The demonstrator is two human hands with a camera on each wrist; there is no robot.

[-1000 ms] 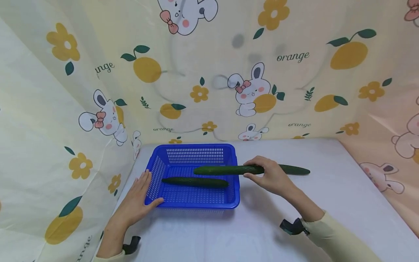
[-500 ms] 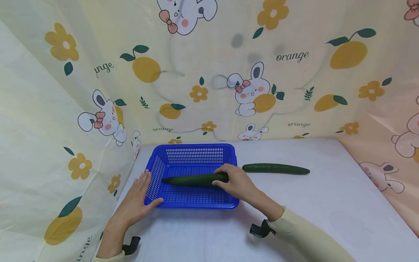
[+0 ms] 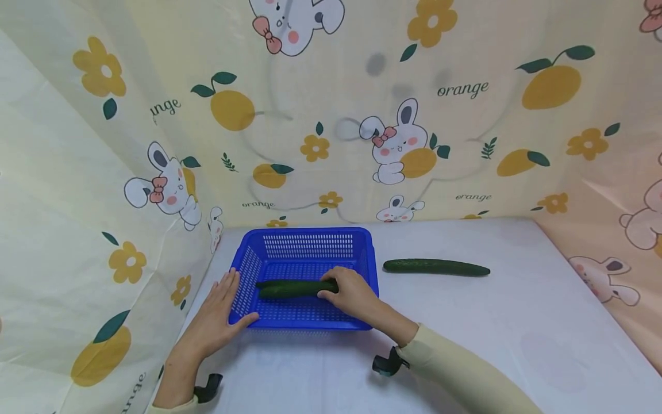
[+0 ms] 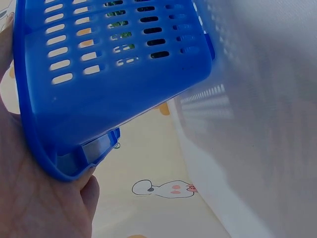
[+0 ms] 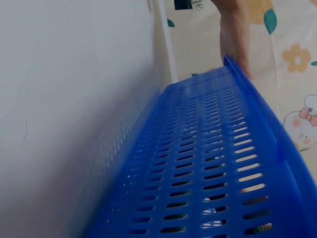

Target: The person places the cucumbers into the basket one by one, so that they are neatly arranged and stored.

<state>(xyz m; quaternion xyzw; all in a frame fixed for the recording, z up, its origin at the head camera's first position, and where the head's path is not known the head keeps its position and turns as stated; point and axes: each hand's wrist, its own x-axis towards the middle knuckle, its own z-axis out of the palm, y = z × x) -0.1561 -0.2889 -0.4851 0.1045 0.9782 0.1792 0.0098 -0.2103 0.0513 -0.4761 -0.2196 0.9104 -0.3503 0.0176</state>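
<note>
A blue plastic basket (image 3: 310, 323) with slotted walls stands on the white table. My left hand (image 3: 212, 322) rests on its left rim, fingers straight, thumb over the front corner; the left wrist view shows this hand (image 4: 39, 188) against the rim. Inside the basket, my right hand (image 3: 351, 293) grips the right end of a cucumber (image 3: 289, 290), thumb in front and fingers behind. Another cucumber (image 3: 261, 283) lies just behind it, mostly hidden. The right wrist view shows mainly the basket's outer wall (image 5: 198, 153), and the right hand is out of sight there.
A third cucumber (image 3: 437, 267) lies on the table (image 3: 465, 310) to the right of the basket. A printed cloth (image 3: 341, 115) with rabbits and oranges hangs behind and at both sides.
My right hand has carried the cucumber leftward and down into the basket, in front of the other one. The left hand has stayed on the rim.
</note>
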